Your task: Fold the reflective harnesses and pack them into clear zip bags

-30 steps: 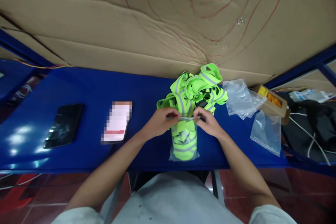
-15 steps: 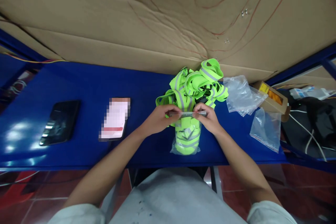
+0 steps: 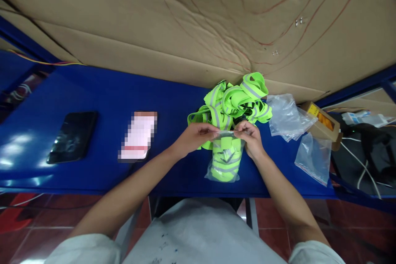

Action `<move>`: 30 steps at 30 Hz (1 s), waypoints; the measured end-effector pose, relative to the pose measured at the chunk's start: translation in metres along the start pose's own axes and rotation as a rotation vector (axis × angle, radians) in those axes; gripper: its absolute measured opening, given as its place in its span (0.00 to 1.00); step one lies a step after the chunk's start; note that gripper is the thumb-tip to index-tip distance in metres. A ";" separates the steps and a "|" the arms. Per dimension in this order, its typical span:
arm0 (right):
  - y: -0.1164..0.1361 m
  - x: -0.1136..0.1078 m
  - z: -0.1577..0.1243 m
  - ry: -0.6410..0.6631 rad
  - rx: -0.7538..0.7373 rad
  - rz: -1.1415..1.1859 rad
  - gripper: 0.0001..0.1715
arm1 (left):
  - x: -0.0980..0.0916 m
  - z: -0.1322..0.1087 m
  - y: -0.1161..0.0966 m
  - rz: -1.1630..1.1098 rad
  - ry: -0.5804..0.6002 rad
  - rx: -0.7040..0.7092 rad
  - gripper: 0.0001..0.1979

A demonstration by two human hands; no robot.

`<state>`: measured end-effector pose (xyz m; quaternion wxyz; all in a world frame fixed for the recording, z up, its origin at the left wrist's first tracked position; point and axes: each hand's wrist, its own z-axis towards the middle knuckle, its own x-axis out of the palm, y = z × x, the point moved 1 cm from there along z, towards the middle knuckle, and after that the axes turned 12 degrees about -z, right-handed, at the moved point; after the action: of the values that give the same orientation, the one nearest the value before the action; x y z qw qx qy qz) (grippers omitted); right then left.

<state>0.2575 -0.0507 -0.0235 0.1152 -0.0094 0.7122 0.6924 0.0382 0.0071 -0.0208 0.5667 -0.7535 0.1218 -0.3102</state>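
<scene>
A clear plastic bag [image 3: 225, 161] stuffed with neon green reflective bands lies on the blue table [image 3: 102, 99] near its front edge. My left hand [image 3: 194, 138] pinches the bag's top strip at its left end, fingers closed. My right hand [image 3: 252, 136] pinches the same strip at its right end. Just behind the bag sits a loose pile of neon green bands [image 3: 235, 101] with grey stripes.
Left of my hands lie a phone with a lit screen [image 3: 138, 135] and a dark phone [image 3: 72, 136]. Empty clear bags [image 3: 287, 113] [image 3: 314, 156] and a small cardboard box [image 3: 321, 121] lie at the right. Cardboard sheeting [image 3: 185, 20] backs the table. Cables run at far right.
Both hands stay pinched on the bag's top strip, and my right hand has slid a little to the right along it. The camera view has shifted slightly.
</scene>
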 end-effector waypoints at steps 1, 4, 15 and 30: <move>0.001 -0.001 0.001 -0.002 0.006 -0.002 0.14 | 0.000 0.000 0.000 -0.029 -0.008 -0.011 0.18; 0.004 -0.004 0.001 0.026 -0.005 -0.036 0.14 | 0.002 -0.001 -0.002 -0.073 -0.024 0.033 0.21; 0.019 -0.013 -0.003 0.201 -0.026 -0.300 0.15 | 0.008 -0.009 -0.012 -0.011 -0.003 0.165 0.18; 0.030 -0.021 0.000 -0.176 -0.002 0.154 0.25 | 0.014 -0.027 -0.042 0.083 0.076 0.143 0.41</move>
<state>0.2728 -0.0520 0.0101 0.1235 0.1061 0.6973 0.6980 0.0261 -0.0076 0.0273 0.6263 -0.6933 0.1519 -0.3225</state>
